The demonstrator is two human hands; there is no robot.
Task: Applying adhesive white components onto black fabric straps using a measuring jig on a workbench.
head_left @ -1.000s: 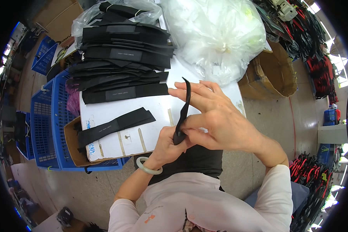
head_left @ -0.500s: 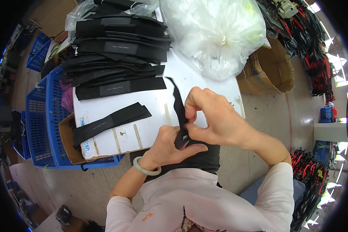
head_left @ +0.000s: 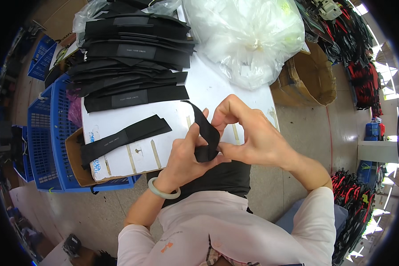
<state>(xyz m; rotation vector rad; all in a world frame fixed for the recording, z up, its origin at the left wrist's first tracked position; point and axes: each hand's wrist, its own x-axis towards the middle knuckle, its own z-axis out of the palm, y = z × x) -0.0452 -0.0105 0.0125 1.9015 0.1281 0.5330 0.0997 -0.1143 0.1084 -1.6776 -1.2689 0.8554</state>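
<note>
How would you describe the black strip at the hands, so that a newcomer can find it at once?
Find the white table, then the left hand and the right hand at its near edge. The black strip is between these hands. The other black strips lie on the table; this one alone is held up and curved.

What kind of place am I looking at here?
Probably a workshop or factory for sewn goods, though that's a guess. The left hand holds a black strip, many similar strips lie stacked on the white table, and bunches of black-and-red items crowd the right side.
</note>
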